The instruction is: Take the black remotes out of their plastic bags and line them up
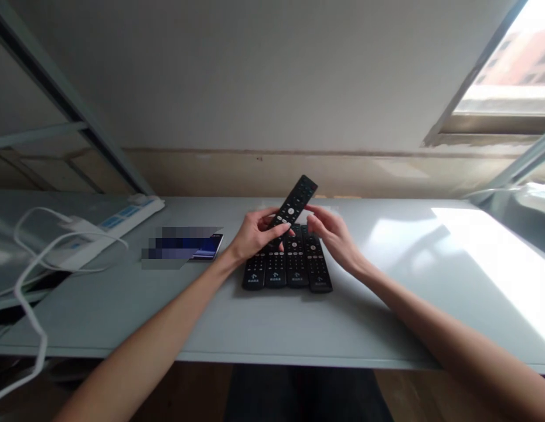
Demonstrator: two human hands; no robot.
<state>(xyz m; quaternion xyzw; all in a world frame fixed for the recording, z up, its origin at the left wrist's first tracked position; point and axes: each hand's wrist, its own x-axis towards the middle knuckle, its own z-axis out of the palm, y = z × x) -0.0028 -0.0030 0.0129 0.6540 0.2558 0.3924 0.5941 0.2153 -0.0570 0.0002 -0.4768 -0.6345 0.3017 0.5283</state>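
Pale grey counter (404,316) carrying row of four slim black remotes (286,271). Fifth black remote (297,199) held tilted above row by left hand (255,234), fingers (279,230) clamped round its lower half. Right hand (334,237) just beside it, fingers apart, not gripping. Slip from loosened grip could drop remote, knocking row out of line.

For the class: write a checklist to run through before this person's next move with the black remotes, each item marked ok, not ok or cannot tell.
1. Left hand holds the raised remote, fingers around it: ok.
2. Right hand free of the raised remote: cannot tell, fingertips very near.
3. Four remotes side by side on the desk: ok.
4. Cable and power strip apart from the remotes: ok.
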